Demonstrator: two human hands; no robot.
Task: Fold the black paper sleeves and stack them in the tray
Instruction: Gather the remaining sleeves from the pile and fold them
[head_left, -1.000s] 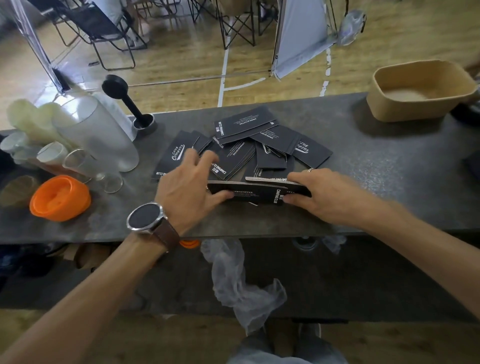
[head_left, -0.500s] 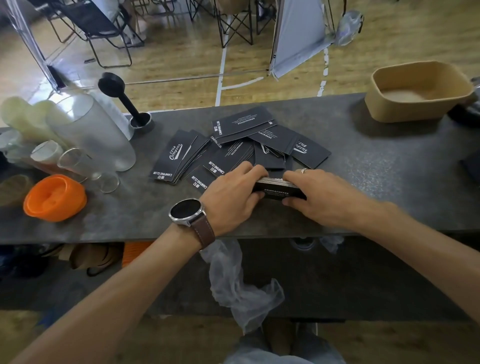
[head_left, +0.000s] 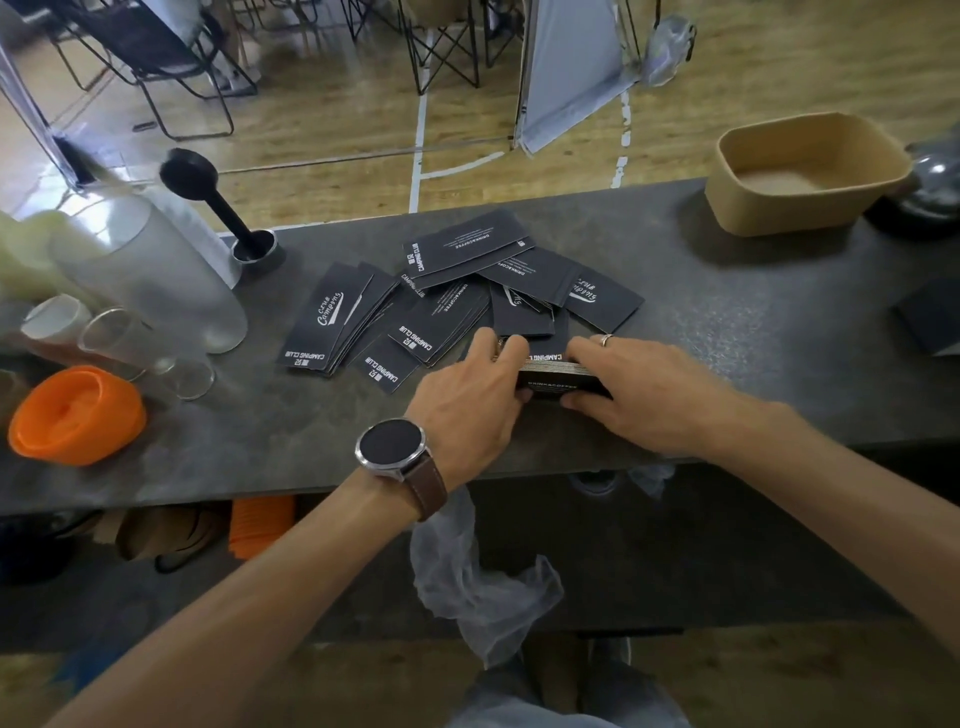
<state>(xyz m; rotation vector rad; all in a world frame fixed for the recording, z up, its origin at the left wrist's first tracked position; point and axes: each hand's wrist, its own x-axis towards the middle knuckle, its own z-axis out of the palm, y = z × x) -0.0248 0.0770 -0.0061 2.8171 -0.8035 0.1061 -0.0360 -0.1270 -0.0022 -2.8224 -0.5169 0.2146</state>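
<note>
Gray counter (head_left: 727, 322) bears a brown tray (head_left: 748, 208); both hands (head_left: 556, 395) grip stacked black sleeves (head_left: 558, 375).

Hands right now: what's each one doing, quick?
Left hand: grips the black sleeve stack at its left end.
Right hand: grips the same stack's right end.

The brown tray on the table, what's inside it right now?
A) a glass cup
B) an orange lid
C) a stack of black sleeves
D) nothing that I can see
D: the brown tray at the far right shows only its bare bottom, while the black sleeves lie on the table and both hands hold a small stack of them.
</note>
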